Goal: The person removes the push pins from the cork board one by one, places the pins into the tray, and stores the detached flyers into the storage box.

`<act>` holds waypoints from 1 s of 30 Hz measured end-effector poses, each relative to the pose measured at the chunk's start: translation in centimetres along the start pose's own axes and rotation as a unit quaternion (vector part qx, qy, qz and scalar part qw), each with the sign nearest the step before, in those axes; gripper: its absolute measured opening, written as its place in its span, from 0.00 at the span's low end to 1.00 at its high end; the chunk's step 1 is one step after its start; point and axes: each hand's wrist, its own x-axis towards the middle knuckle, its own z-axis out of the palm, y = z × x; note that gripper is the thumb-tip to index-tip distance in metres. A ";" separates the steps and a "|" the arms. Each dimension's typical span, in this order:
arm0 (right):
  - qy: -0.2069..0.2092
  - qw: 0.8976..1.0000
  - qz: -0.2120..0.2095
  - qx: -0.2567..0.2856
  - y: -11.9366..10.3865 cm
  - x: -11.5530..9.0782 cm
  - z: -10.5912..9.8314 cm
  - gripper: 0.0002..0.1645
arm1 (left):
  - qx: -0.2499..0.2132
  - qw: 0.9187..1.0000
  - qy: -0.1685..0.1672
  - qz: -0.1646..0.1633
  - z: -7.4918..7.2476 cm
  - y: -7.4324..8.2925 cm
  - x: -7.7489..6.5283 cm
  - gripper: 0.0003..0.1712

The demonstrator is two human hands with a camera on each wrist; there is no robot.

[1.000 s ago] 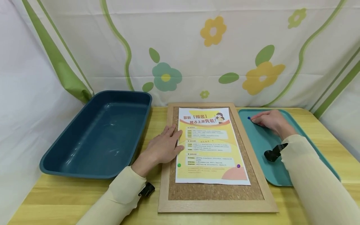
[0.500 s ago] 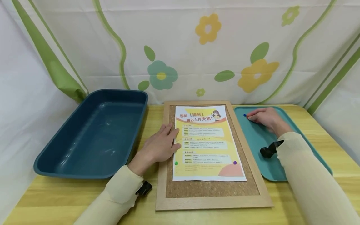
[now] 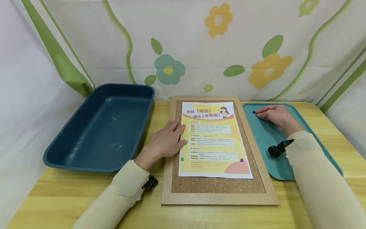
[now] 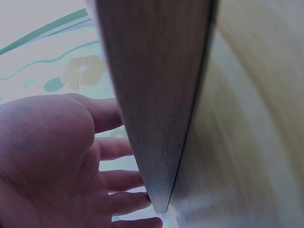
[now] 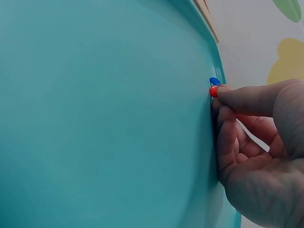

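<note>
A cork board with a wooden frame [image 3: 220, 199] lies on the table, bearing a yellow printed sheet [image 3: 213, 127]. My left hand [image 3: 164, 140] rests with extended fingers on the frame's left side, the thumb reaching the sheet's edge. A green push pin [image 3: 182, 159] sits at the sheet's lower left, a purple push pin [image 3: 241, 160] at its lower right. Over the teal tray [image 3: 281, 130], my right hand [image 3: 275, 117] pinches a red push pin [image 5: 214, 91] between thumb and index finger. Right beside it on the tray is a blue push pin [image 5: 215, 81].
On the left stands a deep dark-blue tub [image 3: 100, 130], close to the left forearm. A flowered curtain [image 3: 200, 47] hangs behind the board and tray. Black camera mounts are on both wrists, the right one [image 3: 278, 149] above the tray.
The head view has shifted slightly. Both hands keep nearly the same places, the left on the frame and the right by the blue push pin.
</note>
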 end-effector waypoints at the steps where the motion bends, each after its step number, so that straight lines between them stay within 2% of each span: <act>1: -0.001 1.000 -0.001 0.000 0.0 0.0 -0.1 0.09 | 0.000 1.000 -0.001 0.000 0.0 0.0 0.0 0.40; 20: 0.011 1.000 -0.022 0.009 -0.8 -0.1 -0.7 0.10 | -0.004 1.000 0.009 0.004 -0.7 0.1 0.2 0.40; 30: 0.003 0.999 -0.045 0.019 0.6 -0.5 0.1 0.22 | -0.007 1.000 0.008 0.002 0.1 -0.1 -0.1 0.40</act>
